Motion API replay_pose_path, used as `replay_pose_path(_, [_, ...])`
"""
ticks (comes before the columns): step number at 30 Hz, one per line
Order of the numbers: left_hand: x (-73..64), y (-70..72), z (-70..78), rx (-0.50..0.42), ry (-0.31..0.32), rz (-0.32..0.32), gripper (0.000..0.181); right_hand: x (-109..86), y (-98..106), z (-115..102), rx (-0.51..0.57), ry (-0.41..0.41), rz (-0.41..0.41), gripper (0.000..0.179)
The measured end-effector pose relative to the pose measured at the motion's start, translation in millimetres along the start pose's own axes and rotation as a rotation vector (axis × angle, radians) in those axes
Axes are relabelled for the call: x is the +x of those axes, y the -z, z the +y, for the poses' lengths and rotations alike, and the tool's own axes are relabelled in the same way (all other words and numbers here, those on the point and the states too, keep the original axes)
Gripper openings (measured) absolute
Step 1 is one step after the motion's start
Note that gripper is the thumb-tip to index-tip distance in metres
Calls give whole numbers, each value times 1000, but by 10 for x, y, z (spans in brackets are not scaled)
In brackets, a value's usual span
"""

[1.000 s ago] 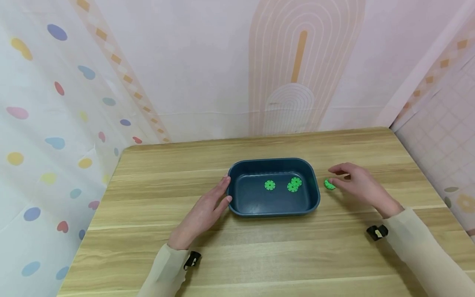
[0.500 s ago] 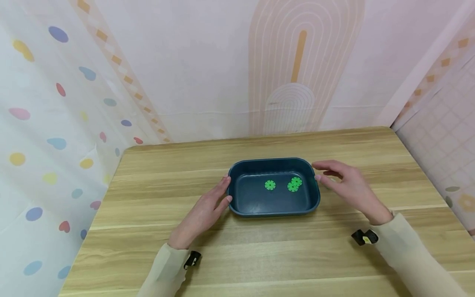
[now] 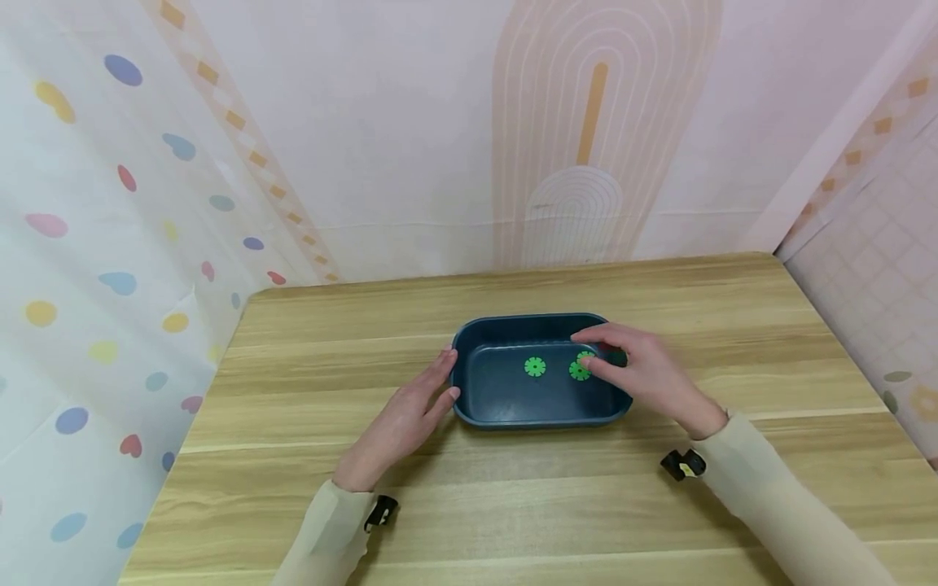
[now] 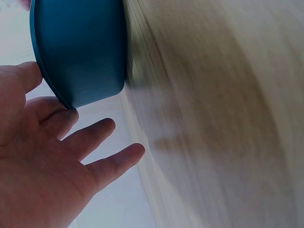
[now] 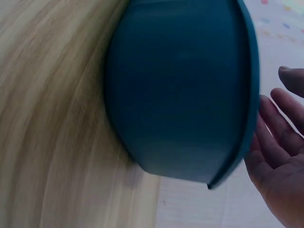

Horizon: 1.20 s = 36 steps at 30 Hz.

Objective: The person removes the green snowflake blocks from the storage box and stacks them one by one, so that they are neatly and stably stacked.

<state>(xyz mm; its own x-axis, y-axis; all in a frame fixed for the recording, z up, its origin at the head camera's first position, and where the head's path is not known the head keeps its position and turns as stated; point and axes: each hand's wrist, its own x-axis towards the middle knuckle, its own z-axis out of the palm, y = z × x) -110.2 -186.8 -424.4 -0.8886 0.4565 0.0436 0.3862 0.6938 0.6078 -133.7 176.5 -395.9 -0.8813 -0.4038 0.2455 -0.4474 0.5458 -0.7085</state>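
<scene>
A dark blue-green tray (image 3: 513, 423) stands on the wooden table. My left hand (image 3: 401, 417) rests its fingertips and thumb at the tray's left end; the left wrist view shows fingers (image 4: 52, 114) touching the rim, others spread beside it. My right hand (image 3: 648, 376) hovers over the tray's right end. In the right wrist view its thumb and fingers (image 5: 278, 147) stand apart, with nothing visible between them. One green notched disc (image 3: 535, 367) lies mid-tray. Another green disc (image 3: 579, 372) overlaps one partly hidden by the right thumb.
The pale wooden table (image 3: 330, 358) reaches round the tray on all sides. A patterned curtain (image 3: 403, 163) hangs along its back edge, and a dotted one (image 3: 95, 325) at the left. Small black clips (image 3: 683, 465) sit by both sleeves.
My right hand has moved left from beside the tray to over its right end. The green disc on the table there is no longer visible. My left hand stays put.
</scene>
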Motion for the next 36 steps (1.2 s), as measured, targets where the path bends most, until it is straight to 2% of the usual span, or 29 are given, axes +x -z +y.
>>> replay_pose_path(7, [-7,0,-6,2,5,-3,60,109,-112,-12,40,-2,-63,33])
replay_pose_path(22, [-3,-4,-1,5,-4,9,59,335,-286,7,13,20,-259,41])
replay_pose_path(29, [-13,9,-9,15,9,6,60,441,-332,-3,-22,-20,-335,42])
replay_pose_path(36, [-29,20,-11,19,21,4,60,542,-389,2,-80,-25,-409,43])
